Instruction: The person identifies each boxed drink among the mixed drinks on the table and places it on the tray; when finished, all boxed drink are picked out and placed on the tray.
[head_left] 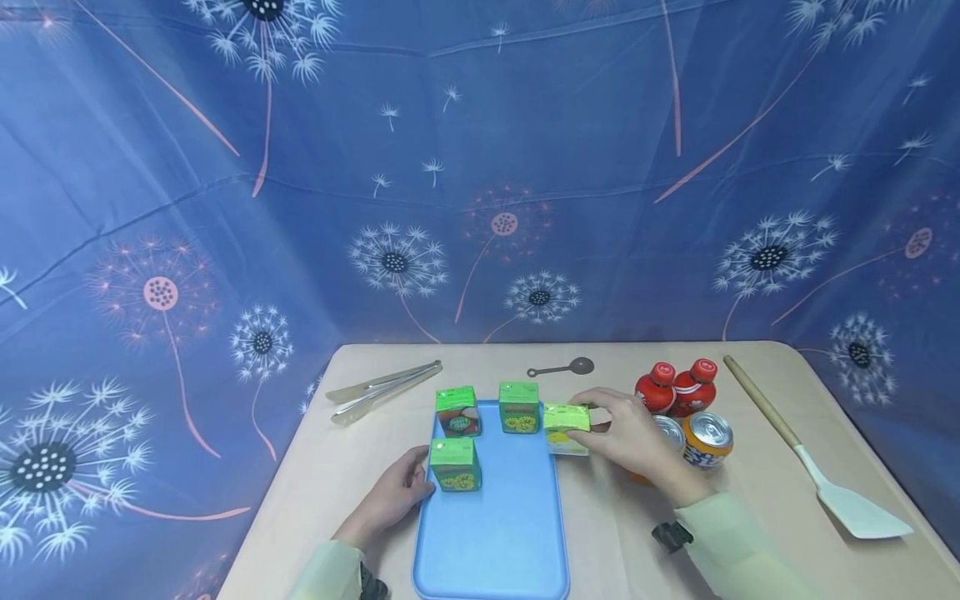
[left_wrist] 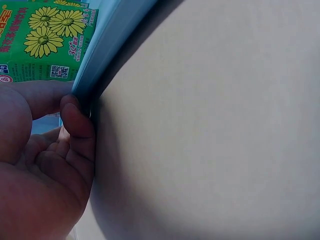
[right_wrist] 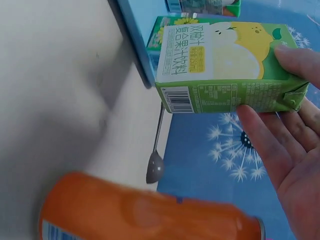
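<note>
My right hand (head_left: 626, 429) holds a light green and yellow juice carton (head_left: 564, 417) between thumb and fingers, at the right edge of a blue tray (head_left: 495, 533). In the right wrist view this juice carton (right_wrist: 225, 60) is held above the table, its barcode side showing. At the tray's left rim, my left hand (head_left: 393, 492) pinches the edge; the left wrist view shows its curled fingers (left_wrist: 80, 122) against the rim. On the tray stand a red and green carton (head_left: 457, 414) and two green drink cartons with yellow flowers, one at the back (head_left: 519, 408) and one at the left (head_left: 455, 467).
Right of the tray are two red bottles (head_left: 693, 387) and orange drink cans (head_left: 707, 437). A long-handled spatula (head_left: 817, 475) lies at the far right. Behind the tray lie metal tongs (head_left: 386, 390) and a dark spoon (head_left: 562, 367). A blue dandelion-print cloth (head_left: 480, 167) hangs behind the table.
</note>
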